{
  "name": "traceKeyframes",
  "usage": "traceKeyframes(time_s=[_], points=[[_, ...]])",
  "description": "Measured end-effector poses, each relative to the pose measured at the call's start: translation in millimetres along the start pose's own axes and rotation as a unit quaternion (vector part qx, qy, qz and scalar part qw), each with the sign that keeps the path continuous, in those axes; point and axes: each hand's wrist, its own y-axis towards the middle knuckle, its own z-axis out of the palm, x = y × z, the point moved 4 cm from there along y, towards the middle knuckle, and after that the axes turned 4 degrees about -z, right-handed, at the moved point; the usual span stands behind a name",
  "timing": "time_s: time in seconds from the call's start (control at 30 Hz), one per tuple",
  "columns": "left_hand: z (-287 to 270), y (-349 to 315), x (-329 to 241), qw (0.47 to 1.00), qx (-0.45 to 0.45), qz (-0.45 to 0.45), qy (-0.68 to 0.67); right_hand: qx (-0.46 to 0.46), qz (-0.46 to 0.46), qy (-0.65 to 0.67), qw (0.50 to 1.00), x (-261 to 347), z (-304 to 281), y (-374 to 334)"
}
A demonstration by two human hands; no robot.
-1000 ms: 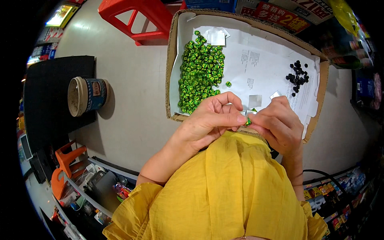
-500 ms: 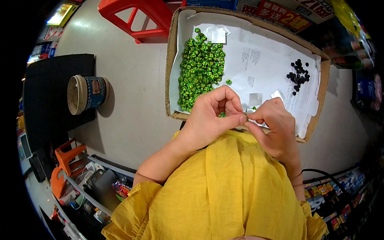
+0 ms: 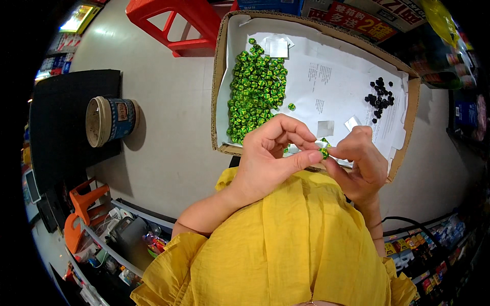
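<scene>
A small green-and-yellow faceted piece (image 3: 324, 152), shaped like a many-sided die, is pinched at its left by my left hand (image 3: 273, 153), between thumb and index finger. On its other side the fingertips of my right hand (image 3: 360, 160) close in on it. Both hands are over the near edge of a cardboard tray (image 3: 218, 97) lined with white paper. A large heap of like green pieces (image 3: 255, 97) fills the tray's left side, and one loose green piece (image 3: 291, 106) lies beside it. A few more show partly behind my fingers. Small black faceted pieces (image 3: 379, 97) lie at right.
Pale square slips (image 3: 325, 128) lie on the paper, with a small stack (image 3: 278, 49) at the far left. Left stands a bucket (image 3: 120, 118) by a black panel (image 3: 66, 117). A red stool (image 3: 191, 30) is behind the tray, near printed cartons (image 3: 352, 20).
My right hand has shifted slightly right and its fingers have opened out a little. The green piece, mostly hidden before, now shows between my fingertips.
</scene>
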Motion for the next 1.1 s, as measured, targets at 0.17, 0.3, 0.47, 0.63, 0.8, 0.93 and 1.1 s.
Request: traceKeyframes(time_s=[0.17,0.3,0.47,0.63,0.8,0.93,1.1], points=[[-0.4,-0.9,-6.6,0.993,-0.001,0.089,0.072,0.028,0.002,-0.001,1.000,0.5,2.8,4.4],[3.1,0.8,-9.0,0.996,0.025,0.075,0.045,0.068,-0.038,-0.037,0.996,5.8,1.7,5.5],[6.3,-1.1,-1.8,0.999,0.030,0.009,-0.022,0.060,-0.044,-0.040,0.996,13.1,0.8,7.5],[5.4,4.8,4.1,0.998,0.042,0.037,-0.019,0.083,-0.036,-0.040,0.995,4.5,4.7,2.9],[-25.9,18.7,0.9,0.969,-0.104,0.113,0.192,0.131,0.082,-0.059,0.986,-19.5,11.0,-10.1],[-39.8,32.3,-15.2,0.822,-0.166,0.235,0.491,-0.012,0.134,-0.282,0.950,-71.4,-21.3,-50.0],[-35.3,35.7,-8.0,0.783,-0.167,0.231,0.553,-0.096,0.363,-0.234,0.897,-97.3,-56.8,-60.6]])
